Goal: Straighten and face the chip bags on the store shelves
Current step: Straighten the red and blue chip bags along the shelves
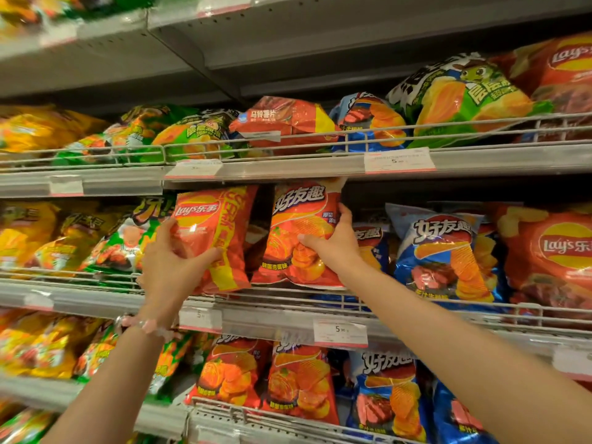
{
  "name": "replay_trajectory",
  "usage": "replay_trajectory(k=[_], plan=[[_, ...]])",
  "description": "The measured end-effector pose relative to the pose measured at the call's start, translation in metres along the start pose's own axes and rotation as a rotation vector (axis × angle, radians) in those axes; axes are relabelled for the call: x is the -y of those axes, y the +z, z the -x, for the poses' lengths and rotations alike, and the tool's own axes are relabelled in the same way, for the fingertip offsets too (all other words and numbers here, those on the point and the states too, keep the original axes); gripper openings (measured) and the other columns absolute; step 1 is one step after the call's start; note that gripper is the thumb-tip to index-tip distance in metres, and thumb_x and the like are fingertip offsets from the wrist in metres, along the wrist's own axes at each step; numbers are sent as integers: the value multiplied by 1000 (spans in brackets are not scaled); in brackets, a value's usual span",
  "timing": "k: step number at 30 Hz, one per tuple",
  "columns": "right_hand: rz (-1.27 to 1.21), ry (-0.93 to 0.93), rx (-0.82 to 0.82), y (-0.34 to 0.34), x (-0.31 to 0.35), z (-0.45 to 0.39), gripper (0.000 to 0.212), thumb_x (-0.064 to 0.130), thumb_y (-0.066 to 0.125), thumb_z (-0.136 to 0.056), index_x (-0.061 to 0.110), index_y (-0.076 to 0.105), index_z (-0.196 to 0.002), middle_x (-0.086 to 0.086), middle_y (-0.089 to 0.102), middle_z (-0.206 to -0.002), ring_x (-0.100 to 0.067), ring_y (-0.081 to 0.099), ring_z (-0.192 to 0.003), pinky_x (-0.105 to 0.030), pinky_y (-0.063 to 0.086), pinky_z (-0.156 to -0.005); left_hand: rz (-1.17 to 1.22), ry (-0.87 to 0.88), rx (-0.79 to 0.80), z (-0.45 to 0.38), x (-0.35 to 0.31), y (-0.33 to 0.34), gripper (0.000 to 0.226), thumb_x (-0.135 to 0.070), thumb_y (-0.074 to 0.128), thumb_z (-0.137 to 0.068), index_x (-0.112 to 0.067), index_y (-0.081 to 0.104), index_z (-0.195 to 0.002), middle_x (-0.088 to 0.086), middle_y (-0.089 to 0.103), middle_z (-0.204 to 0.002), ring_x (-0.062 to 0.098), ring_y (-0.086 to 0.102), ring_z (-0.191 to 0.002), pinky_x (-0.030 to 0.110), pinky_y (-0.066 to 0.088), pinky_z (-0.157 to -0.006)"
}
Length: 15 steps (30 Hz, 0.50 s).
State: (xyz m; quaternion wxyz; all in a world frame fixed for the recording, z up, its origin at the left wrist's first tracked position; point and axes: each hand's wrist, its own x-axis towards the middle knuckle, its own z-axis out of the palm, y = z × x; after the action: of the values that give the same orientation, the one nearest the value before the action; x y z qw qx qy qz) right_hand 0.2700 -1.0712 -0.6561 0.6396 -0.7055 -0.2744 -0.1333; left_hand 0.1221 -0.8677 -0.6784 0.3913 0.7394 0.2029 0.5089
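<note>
I am reaching both arms up to the middle shelf [266, 310], the one with the wire rail along its front. My left hand [173, 261] is gripping a red Lay's bag [217, 232]: the thumb is curling across its front low down and the fingers are wrapping round its left edge. That bag is standing upright on the middle shelf, leaning a little to the right, its top just under the shelf above. My right hand [336, 238] is holding the orange ridged-chip bag [298, 232] just to the right of the Lay's bag, thumb pressing across the front and fingers curling round its right edge. This bag is also upright on the middle shelf, face forward, its top touching the underside of the upper shelf. A beaded bracelet [147, 325] is sitting on my left wrist. To the right of the orange bag a blue ridged-chip bag [442, 251] is standing on the same shelf. A price tag [339, 333] is hanging on the middle shelf's front edge below the orange bag.
</note>
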Motion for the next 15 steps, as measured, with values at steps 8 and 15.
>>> replay_trajectory(k=[8,15], plan=[[41,22,71,50,-24,-4,100,16,75,-78,13,6,-150,-13,43,-141,-26,46,-126,-31,36,-104,195,48,-27,7,8,7,90,-44,85,-55,-32,42,-133,-2,58,-116,22,60,-106,51,52,-89],[96,187,206,33,-16,-5,88,33,68,-85,12,12,-150,-13,40,-145,-29,42,-131,-41,36,-109,270,91,72,31,-6,26,90,-52,83,-49,-36,42,-128,-5,59,-116,18,61,-104,50,54,-86]])
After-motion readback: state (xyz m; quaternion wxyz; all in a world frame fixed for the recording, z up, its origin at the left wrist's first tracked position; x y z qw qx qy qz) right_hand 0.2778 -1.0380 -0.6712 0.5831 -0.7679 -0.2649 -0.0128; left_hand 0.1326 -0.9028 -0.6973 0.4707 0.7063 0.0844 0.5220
